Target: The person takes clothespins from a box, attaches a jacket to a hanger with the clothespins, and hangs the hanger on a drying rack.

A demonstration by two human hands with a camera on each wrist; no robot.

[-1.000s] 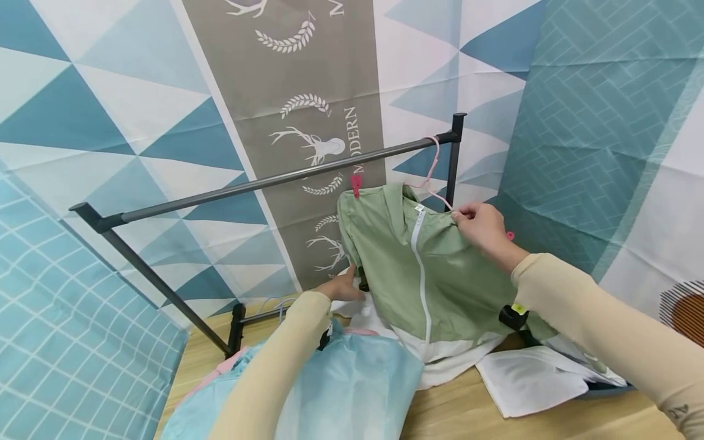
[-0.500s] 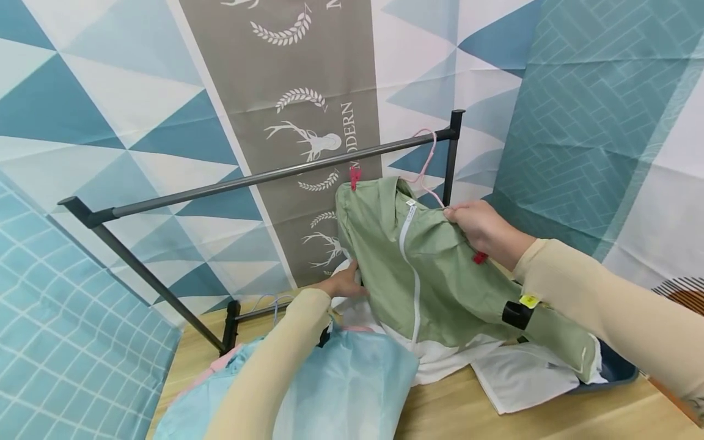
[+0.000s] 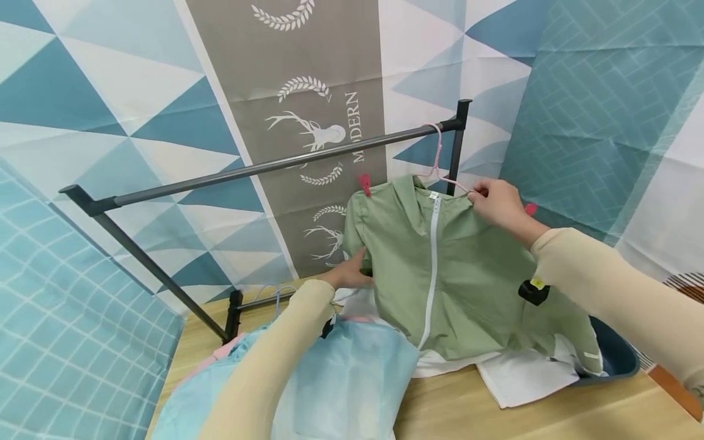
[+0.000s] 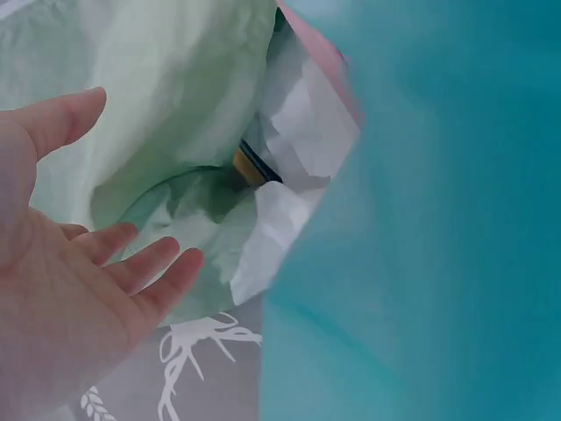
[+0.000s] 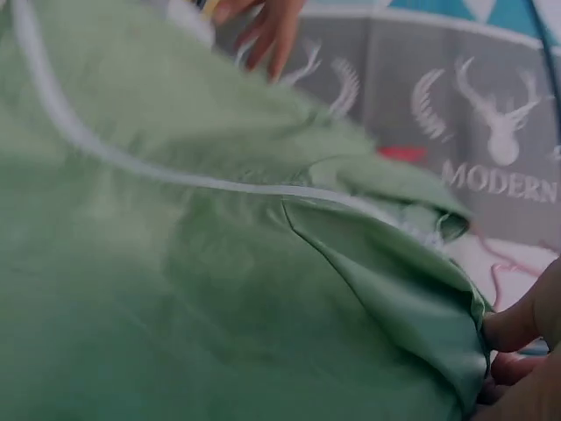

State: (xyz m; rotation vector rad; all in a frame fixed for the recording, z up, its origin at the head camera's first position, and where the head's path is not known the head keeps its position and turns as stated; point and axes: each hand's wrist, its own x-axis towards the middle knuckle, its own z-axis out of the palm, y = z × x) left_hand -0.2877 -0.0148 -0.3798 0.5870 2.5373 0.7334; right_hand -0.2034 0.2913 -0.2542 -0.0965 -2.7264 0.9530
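Observation:
A green zip-up jacket [image 3: 401, 256] with a white zipper hangs on a pink hanger [image 3: 439, 160] hooked over the dark metal rail near its right end. My right hand [image 3: 502, 205] pinches the jacket's shoulder at the hanger's arm; its fingertips [image 5: 504, 329] press the cloth edge in the right wrist view. Beside the jacket's other sleeve is my left hand [image 3: 352, 272]. Its palm [image 4: 61, 298] faces the camera in the left wrist view, fingers loosely spread and holding nothing. A red clothespin [image 3: 365, 184] sits on one shoulder, and another red clothespin [image 3: 530, 209] shows behind my right hand.
The rack's rail [image 3: 264, 168] runs across the view. Light blue garments [image 3: 352, 373] lie in front at the left. A folded white cloth [image 3: 522, 379] lies on the wooden table [image 3: 456, 409], next to a dark blue basin [image 3: 618, 354] partly under the jacket's sleeve.
My right hand has moved slightly up and right with the jacket's shoulder, and the jacket front hangs straighter and more spread. My left hand has stayed beside the sleeve.

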